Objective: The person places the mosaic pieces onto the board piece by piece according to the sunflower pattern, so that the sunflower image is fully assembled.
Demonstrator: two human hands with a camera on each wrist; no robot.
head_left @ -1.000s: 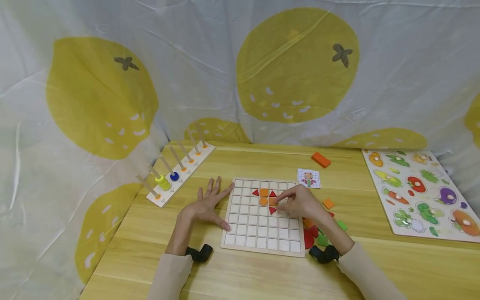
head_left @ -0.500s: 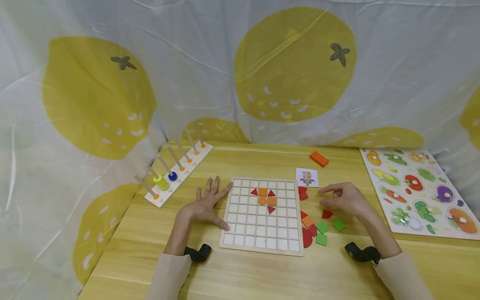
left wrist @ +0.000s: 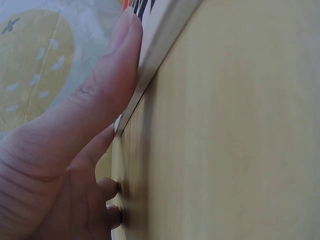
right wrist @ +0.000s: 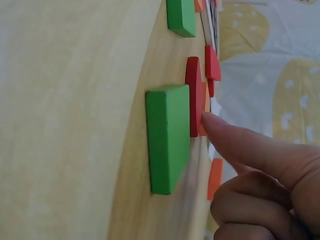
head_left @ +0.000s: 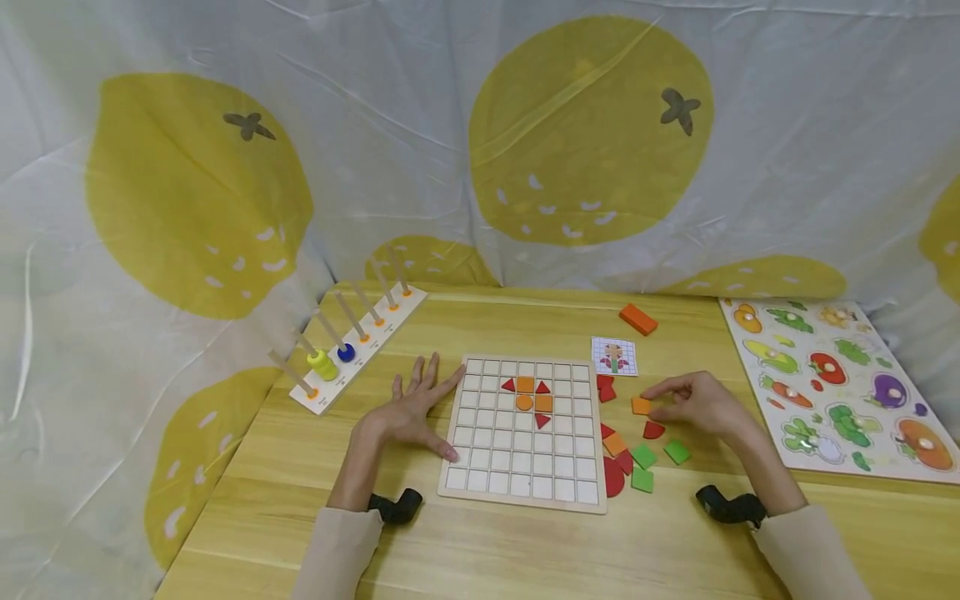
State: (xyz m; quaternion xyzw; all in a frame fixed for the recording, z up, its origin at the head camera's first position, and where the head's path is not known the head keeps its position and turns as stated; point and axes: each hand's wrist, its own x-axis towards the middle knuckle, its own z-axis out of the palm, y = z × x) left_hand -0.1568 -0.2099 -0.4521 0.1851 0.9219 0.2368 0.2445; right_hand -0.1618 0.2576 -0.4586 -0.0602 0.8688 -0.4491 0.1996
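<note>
A wooden grid board (head_left: 495,496) lies flat. On it are an orange circle (head_left: 524,402), two orange squares (head_left: 526,384) and several red triangles (head_left: 543,421). My left hand (head_left: 411,417) spreads its fingers at the board's left edge; in the left wrist view the thumb (left wrist: 112,65) rests on the board's edge. To the right of the board, my right hand (head_left: 697,404) pinches a loose orange square tile (head_left: 640,406) between thumb and index finger. A red quarter-round piece (head_left: 653,430) lies just below it. In the right wrist view a green tile (right wrist: 167,140) stands nearest, and the red piece partly hides the orange tile.
Loose green squares (head_left: 642,479) and red pieces (head_left: 613,477) lie along the board's right side. A pattern card (head_left: 614,357) and an orange block (head_left: 638,319) are behind. A peg stand (head_left: 322,400) is at left, a vegetable puzzle (head_left: 810,400) at right.
My right hand has left the orange square on the board, moved right, and come down onto the loose orange tile, which has shifted slightly left. The left hand has stayed in place.
</note>
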